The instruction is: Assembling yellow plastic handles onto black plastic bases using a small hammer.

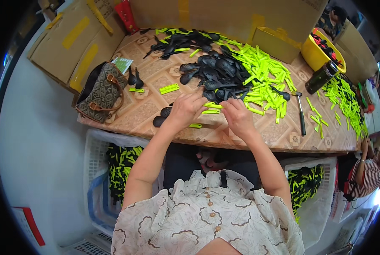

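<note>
At the table's near edge my left hand and my right hand are close together. Their fingers are closed on a lime-green plastic handle piece stretched between them. Whether a black part is joined to it is hidden by my fingers. Black spoon-shaped heads with small holes lie just left of my left wrist. Another lime-green piece rests on the tabletop between my forearms. Beyond my hands is a heap of black perforated heads, with a heap of lime-green handle pieces to its right.
A patterned handbag stands at the table's left edge. To the right are a hammer, a dark bottle and a yellow tub. Cardboard boxes line the back. Filled white crates flank my lap. Another person sits far right.
</note>
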The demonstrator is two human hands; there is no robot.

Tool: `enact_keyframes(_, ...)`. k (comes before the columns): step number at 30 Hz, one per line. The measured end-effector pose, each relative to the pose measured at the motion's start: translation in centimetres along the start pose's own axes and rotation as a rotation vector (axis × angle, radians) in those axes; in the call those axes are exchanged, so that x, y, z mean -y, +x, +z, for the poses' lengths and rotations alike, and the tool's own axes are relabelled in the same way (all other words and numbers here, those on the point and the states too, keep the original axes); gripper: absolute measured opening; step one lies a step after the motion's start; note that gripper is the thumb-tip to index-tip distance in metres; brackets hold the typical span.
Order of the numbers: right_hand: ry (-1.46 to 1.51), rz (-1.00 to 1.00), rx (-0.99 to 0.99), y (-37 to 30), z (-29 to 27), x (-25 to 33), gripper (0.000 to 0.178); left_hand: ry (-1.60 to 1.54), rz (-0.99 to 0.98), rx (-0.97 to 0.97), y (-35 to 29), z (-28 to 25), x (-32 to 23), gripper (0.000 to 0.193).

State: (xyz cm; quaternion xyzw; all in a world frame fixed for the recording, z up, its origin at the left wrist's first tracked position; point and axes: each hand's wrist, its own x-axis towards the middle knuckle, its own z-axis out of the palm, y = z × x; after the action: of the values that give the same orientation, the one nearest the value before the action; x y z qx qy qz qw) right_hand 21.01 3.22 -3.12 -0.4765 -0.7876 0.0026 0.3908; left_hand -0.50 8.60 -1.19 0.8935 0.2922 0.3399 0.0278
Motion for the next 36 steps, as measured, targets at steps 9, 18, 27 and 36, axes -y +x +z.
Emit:
enact_keyframes(9, 0.017, -0.068, 0.047, -1.4, -4.0, -0.4, 0.021, -0.142, 0.083, -0.035, 1.5, 3.2, -4.1, 0.021)
enact_keyframes(18, 0.289, 0.193, 0.125, -5.2, -5.8, -0.8, 0.020, -0.245, 0.089, 0.099, 1.0, 3.5, -5.4, 0.023)
enact_keyframes(27, 0.583, 0.592, 0.331, -6.1, -7.0, -1.6, 0.025, -0.306, -0.020, 0.101, -0.1, 5.0, -6.6, 0.021)
enact_keyframes(36, 0.736, 0.643, 0.225, -7.3, -8.1, -3.5, 0.027, -0.636, -0.418, 0.510, 1.5, 0.6, -5.0, 0.042)
